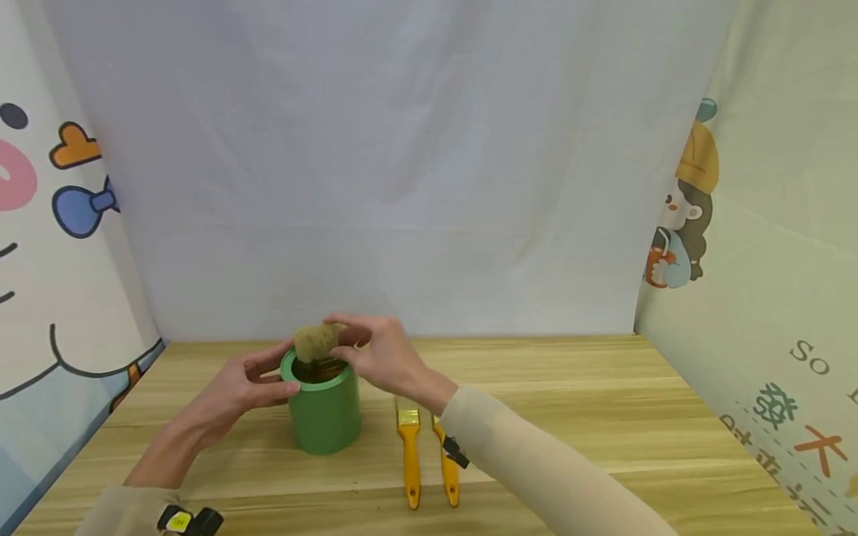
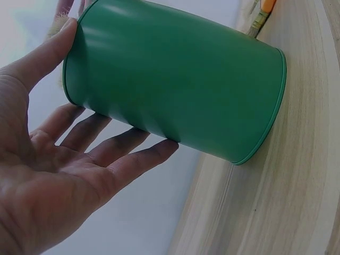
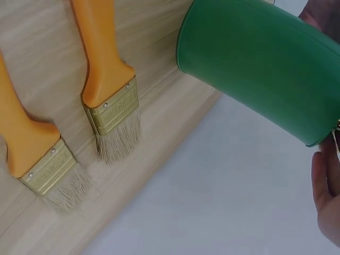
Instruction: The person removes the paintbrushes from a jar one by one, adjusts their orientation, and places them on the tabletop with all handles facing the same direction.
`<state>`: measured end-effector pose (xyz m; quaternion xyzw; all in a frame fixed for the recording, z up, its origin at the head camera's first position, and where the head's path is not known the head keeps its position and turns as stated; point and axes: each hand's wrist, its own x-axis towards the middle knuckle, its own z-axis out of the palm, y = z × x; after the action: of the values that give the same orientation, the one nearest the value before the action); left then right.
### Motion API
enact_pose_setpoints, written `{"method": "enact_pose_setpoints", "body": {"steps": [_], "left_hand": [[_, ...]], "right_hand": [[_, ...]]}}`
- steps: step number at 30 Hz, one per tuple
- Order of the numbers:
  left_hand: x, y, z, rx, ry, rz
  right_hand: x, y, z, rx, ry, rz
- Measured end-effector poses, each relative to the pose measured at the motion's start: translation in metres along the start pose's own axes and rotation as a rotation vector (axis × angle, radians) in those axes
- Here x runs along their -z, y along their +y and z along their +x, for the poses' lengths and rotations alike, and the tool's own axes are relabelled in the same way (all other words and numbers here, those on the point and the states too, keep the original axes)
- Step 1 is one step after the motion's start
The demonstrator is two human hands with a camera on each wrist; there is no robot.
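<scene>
A green cylindrical pot [image 1: 325,420] stands upright on the wooden table. At its left, my left hand [image 1: 234,387] grips it near the rim; the left wrist view shows the thumb on the rim side and fingertips against the wall. Tan bristles [image 1: 313,344], which look like a paintbrush's, stick up out of the pot's mouth, with gold metal below them. My right hand [image 1: 385,353] reaches over the rim and pinches at the bristly end with thumb and index finger. The pot and the fingers hide whatever is lower inside.
Two paintbrushes with orange handles lie right of the pot: one nearer [image 1: 411,461], the other [image 1: 450,476] partly under my right sleeve. Their bristles point to the table's far edge. A pale cloth [image 1: 402,186] hangs behind, with printed cloths at both sides.
</scene>
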<state>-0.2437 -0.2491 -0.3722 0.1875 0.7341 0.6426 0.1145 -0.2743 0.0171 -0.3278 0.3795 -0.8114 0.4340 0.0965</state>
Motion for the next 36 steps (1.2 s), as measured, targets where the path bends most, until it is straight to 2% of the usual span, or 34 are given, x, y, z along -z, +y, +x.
{"method": "enact_pose_setpoints", "body": {"steps": [13,22,36], "left_hand": [[0.000,0.001,0.000,-0.001,-0.011,-0.011],[0.000,0.001,0.000,-0.003,-0.011,-0.007],[0.000,-0.002,0.002,-0.002,-0.010,-0.007]], "right_hand": [[0.007,-0.004,0.000,0.005,0.009,0.060],[0.013,-0.006,0.007,-0.004,0.045,0.149],[0.036,-0.020,0.021,0.049,0.101,0.199]]}}
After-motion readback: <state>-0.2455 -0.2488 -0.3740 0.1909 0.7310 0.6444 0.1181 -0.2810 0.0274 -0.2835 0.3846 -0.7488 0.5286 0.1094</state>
